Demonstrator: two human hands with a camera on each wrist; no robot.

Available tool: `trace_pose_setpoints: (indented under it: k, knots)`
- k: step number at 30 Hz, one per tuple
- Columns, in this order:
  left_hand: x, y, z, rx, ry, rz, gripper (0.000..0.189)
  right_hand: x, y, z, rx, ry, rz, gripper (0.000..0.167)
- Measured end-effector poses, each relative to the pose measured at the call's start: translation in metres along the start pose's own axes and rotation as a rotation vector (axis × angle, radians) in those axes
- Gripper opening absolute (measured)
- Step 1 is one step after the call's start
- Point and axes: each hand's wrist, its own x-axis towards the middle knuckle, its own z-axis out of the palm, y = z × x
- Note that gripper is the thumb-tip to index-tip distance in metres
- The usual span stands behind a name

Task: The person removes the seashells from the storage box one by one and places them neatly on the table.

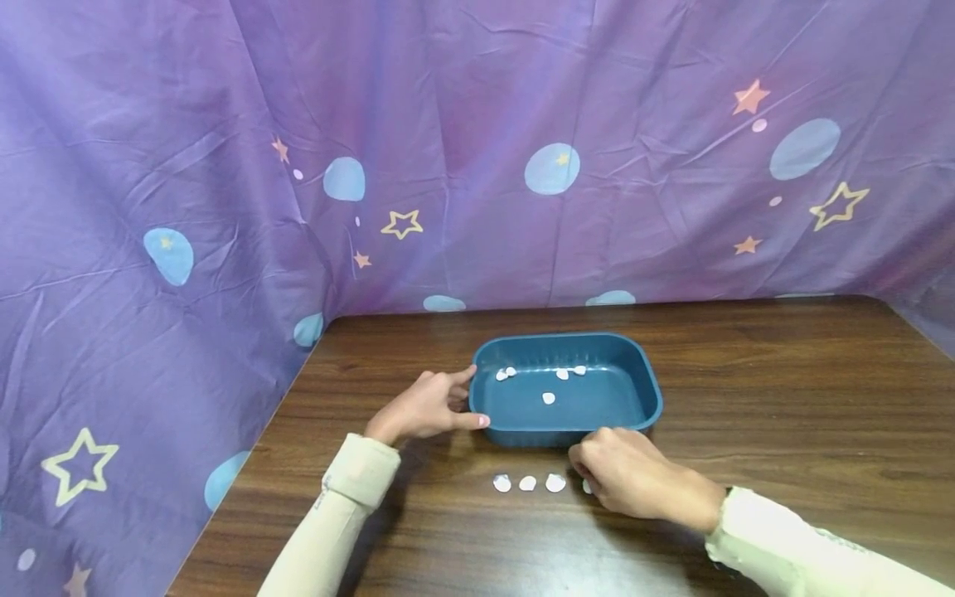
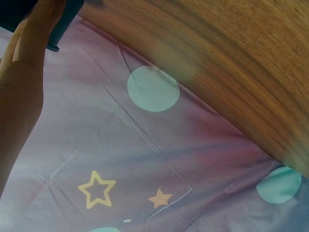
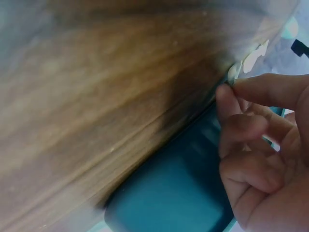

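Observation:
A blue plastic basin (image 1: 567, 423) stands on the table with several small white shell-like pieces (image 1: 549, 399) scattered inside. My left hand (image 1: 429, 406) is at its left end, thumb on the near corner and index finger extended to the rim. In the left wrist view, the left hand (image 2: 31, 43) reaches over the basin's edge. In front of the basin lies a row of white pieces (image 1: 528, 483). My right hand (image 1: 627, 473) is at the row's right end. The right wrist view shows its thumb and index fingertip pinching a white piece (image 3: 232, 73), mostly hidden by the fingers.
The brown wooden table (image 1: 783, 414) extends to both sides of the basin. A purple curtain (image 1: 477, 124) with stars and blue ovals hangs along the table's back and left edges.

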Motion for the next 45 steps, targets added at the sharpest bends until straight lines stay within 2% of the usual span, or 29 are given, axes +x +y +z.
trace_pose_setpoints:
  k: [22, 31, 39, 45]
  knots:
    - [0.000, 0.000, -0.001, 0.002, 0.002, 0.003, 0.093, 0.003, -0.005, 0.001, -0.021, -0.012, 0.062, 0.032]
    - [0.001, 0.001, -0.001, 0.031, 0.006, 0.032, 0.091, 0.002, -0.005, -0.001, -0.025, -0.003, 0.057, 0.032]
    - [0.002, 0.000, -0.002, 0.022, 0.000, 0.015, 0.092, 0.004, -0.004, -0.010, -0.021, 0.008, 0.028, 0.029]
    - [0.002, 0.000, -0.001, 0.016, -0.006, -0.003, 0.093, 0.004, -0.003, -0.014, 0.025, -0.027, 0.015, 0.022]
